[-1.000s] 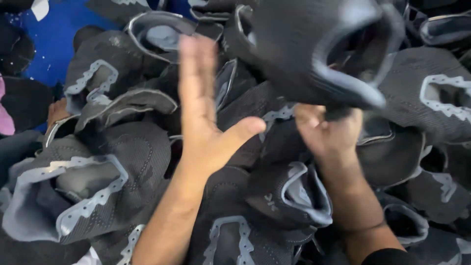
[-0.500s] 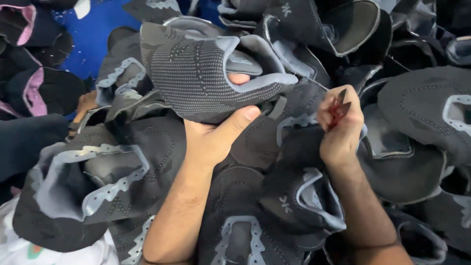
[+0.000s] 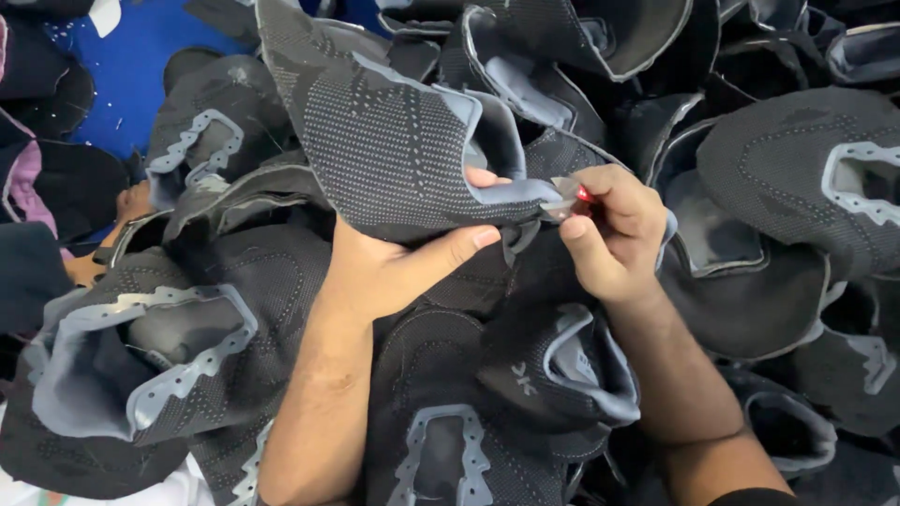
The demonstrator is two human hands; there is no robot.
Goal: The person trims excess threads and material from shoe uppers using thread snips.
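Note:
My left hand (image 3: 384, 267) grips a dark grey knitted shoe upper (image 3: 394, 141) with a light grey lining, thumb under its lower edge and fingers behind it. The upper is raised above a heap of similar pieces. My right hand (image 3: 609, 234) pinches a small metal trimming tool with a red part (image 3: 574, 199) and holds its tip against the grey collar edge of the same upper.
Several black and grey shoe uppers (image 3: 506, 394) are piled all around and under both arms. A blue surface (image 3: 131, 66) shows at the upper left. A dark piece with pink trim (image 3: 23, 178) lies at the far left. Something white (image 3: 28, 492) peeks out bottom left.
My left hand, flat and empty a second ago, has taken up a shoe upper and brought it closer. My right hand has moved left until its tool meets the collar edge.

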